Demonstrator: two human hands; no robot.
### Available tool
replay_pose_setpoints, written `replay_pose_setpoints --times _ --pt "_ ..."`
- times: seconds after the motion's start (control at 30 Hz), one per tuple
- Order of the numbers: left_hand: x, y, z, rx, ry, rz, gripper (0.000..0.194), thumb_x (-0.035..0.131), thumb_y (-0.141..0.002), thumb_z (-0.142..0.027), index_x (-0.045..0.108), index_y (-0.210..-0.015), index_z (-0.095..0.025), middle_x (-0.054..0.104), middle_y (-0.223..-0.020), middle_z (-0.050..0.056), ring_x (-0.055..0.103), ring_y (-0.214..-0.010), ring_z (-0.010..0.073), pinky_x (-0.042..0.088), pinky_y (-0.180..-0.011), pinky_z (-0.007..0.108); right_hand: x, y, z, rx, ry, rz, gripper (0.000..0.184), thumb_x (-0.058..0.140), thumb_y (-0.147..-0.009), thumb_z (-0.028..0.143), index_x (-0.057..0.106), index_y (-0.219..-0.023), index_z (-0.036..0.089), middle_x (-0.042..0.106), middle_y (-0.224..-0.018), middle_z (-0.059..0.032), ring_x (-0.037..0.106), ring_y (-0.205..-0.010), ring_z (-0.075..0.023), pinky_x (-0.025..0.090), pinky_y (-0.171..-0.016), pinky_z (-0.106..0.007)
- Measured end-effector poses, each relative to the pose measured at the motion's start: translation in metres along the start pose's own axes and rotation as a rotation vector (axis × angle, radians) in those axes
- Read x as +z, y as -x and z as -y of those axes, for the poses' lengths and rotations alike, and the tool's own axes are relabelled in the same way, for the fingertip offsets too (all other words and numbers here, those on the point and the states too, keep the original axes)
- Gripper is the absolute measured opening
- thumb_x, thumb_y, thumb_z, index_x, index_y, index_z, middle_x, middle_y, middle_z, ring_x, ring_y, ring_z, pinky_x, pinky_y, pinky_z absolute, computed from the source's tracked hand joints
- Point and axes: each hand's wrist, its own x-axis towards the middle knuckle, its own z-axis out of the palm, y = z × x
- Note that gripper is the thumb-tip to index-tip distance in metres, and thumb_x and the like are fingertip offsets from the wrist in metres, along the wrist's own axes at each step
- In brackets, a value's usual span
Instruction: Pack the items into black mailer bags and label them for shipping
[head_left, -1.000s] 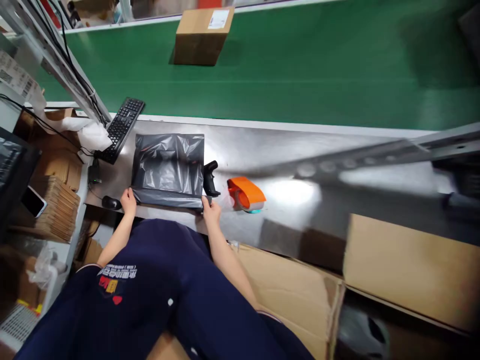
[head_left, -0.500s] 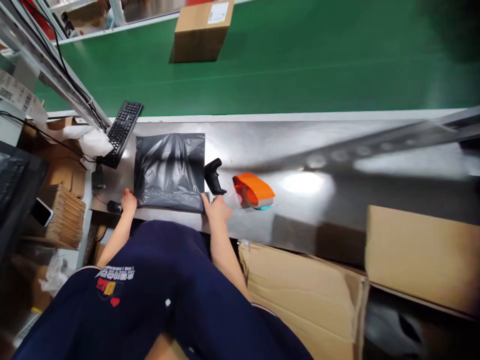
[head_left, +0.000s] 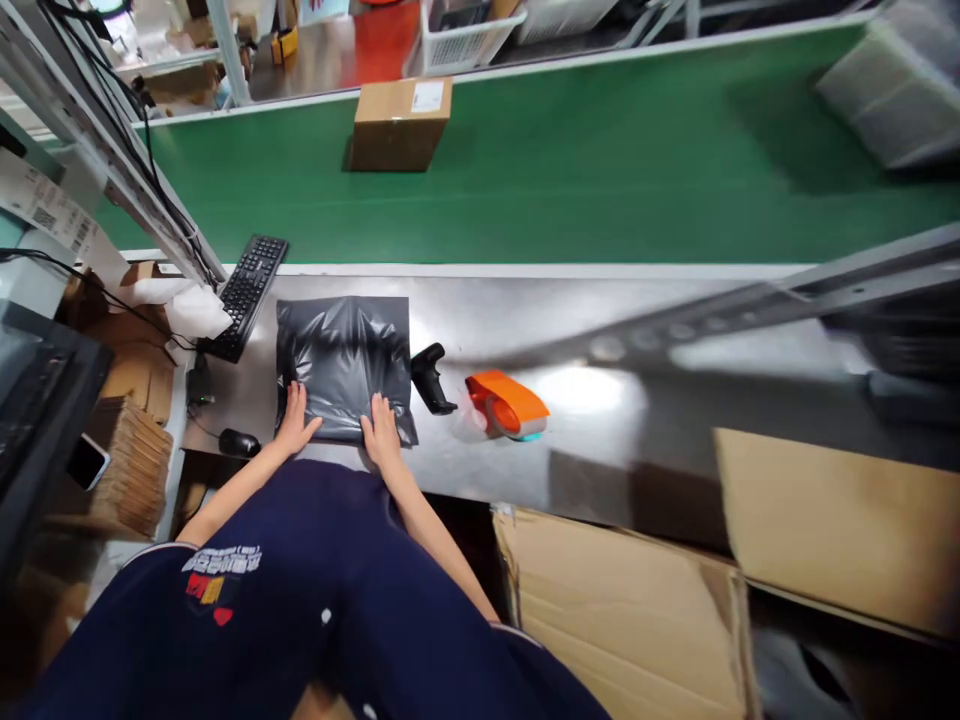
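A black plastic mailing bag [head_left: 345, 345] lies flat on the metal table [head_left: 480, 300] in front of me. My left hand [head_left: 297, 425] rests on its lower left part, fingers stretched out. Near the lower right part, my right hand [head_left: 382, 430] lies palm down with its fingers extended. Just right of the bag is a black barcode scanner [head_left: 432, 380]. Beyond that sits an orange tape dispenser [head_left: 510, 402]. Whatever the bag contains is hidden.
A black keyboard [head_left: 247, 290] and a mouse [head_left: 238, 443] are on the left. Behind the table runs a green conveyor belt [head_left: 600, 200] carrying a cardboard box [head_left: 401, 125] and a grey wrapped package [head_left: 896, 90]. Large cartons [head_left: 637, 600] stand at the front right.
Both hands have moved from the bag's lower corners inward onto its top, with fingers now spread flat. The view has tilted up, and a grey package shows at the far right of the belt.
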Motion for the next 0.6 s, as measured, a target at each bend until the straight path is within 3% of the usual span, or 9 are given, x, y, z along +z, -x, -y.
replay_pose_setpoints --times 0.1,0.17,0.23,0.3,0.37,0.43,0.53,0.6 --pt "0.010 -0.003 0.007 -0.053 0.181 -0.067 0.101 0.054 -0.099 -0.043 -0.012 -0.170 -0.015 -0.006 -0.181 0.023 -0.001 -0.169 0.0301 0.015 -0.138 0.057 -0.002 0.000 -0.020 0.120 0.034 -0.062 0.075 0.015 -0.106 0.048 0.029 -0.169 0.010 0.041 -0.168 -0.0271 0.030 -0.163 -0.0394 0.030 -0.124 -0.076" --pt "0.012 -0.016 0.001 -0.108 0.188 -0.086 0.096 0.054 -0.100 -0.041 -0.005 -0.171 -0.015 0.009 -0.180 0.023 0.016 -0.168 0.0287 0.025 -0.137 0.053 -0.007 -0.004 -0.027 0.266 0.122 -0.065 0.082 0.009 -0.103 0.050 0.033 -0.166 0.002 0.038 -0.167 -0.0333 0.031 -0.161 -0.0455 0.030 -0.120 -0.082" --pt "0.002 -0.039 -0.008 -0.179 0.142 -0.145 0.084 0.050 -0.102 -0.038 0.008 -0.171 -0.016 0.031 -0.175 0.024 0.038 -0.161 0.0284 0.039 -0.131 0.052 -0.016 -0.008 -0.031 0.361 0.195 -0.031 0.088 0.008 -0.101 0.052 0.037 -0.162 -0.004 0.036 -0.167 -0.0352 0.033 -0.160 -0.0468 0.033 -0.122 -0.077" --pt "-0.024 -0.067 -0.013 -0.228 0.093 -0.240 0.072 0.047 -0.103 -0.034 0.023 -0.169 -0.017 0.048 -0.166 0.023 0.052 -0.151 0.0292 0.047 -0.125 0.054 -0.029 -0.005 -0.037 0.344 0.198 -0.042 0.090 0.008 -0.100 0.054 0.040 -0.161 -0.004 0.040 -0.166 -0.0330 0.037 -0.158 -0.0443 0.040 -0.124 -0.069" --pt "-0.064 -0.095 -0.012 -0.241 0.057 -0.346 0.063 0.046 -0.102 -0.029 0.038 -0.163 -0.015 0.055 -0.159 0.023 0.054 -0.149 0.0316 0.044 -0.126 0.059 -0.043 0.008 -0.044 0.238 0.132 -0.130 0.087 0.012 -0.099 0.057 0.040 -0.164 0.006 0.050 -0.162 -0.0279 0.044 -0.154 -0.0427 0.046 -0.122 -0.068" --pt "-0.116 -0.121 -0.007 -0.235 0.014 -0.455 0.055 0.048 -0.099 -0.023 0.052 -0.153 -0.013 0.059 -0.154 0.023 0.052 -0.149 0.0341 0.039 -0.128 0.063 -0.053 0.029 -0.051 0.130 0.040 -0.266 0.080 0.021 -0.098 0.061 0.037 -0.168 0.027 0.061 -0.155 -0.0198 0.054 -0.146 -0.0442 0.052 -0.115 -0.072" --pt "-0.208 -0.143 -0.006 -0.186 -0.045 -0.601 0.042 0.051 -0.097 -0.021 0.069 -0.135 -0.014 0.063 -0.148 0.023 0.054 -0.144 0.0358 0.041 -0.125 0.063 -0.061 0.064 -0.051 0.066 -0.062 -0.465 0.067 0.040 -0.089 0.067 0.038 -0.156 0.066 0.077 -0.133 -0.0066 0.068 -0.125 -0.0498 0.057 -0.099 -0.081" --pt "-0.278 -0.142 -0.017 -0.123 -0.117 -0.775 0.036 0.051 -0.100 -0.025 0.074 -0.126 -0.017 0.065 -0.145 0.022 0.055 -0.143 0.0351 0.040 -0.125 0.060 -0.070 0.082 -0.040 0.095 -0.116 -0.583 0.060 0.048 -0.080 0.072 0.043 -0.139 0.082 0.081 -0.109 -0.0033 0.071 -0.113 -0.0557 0.053 -0.087 -0.088"
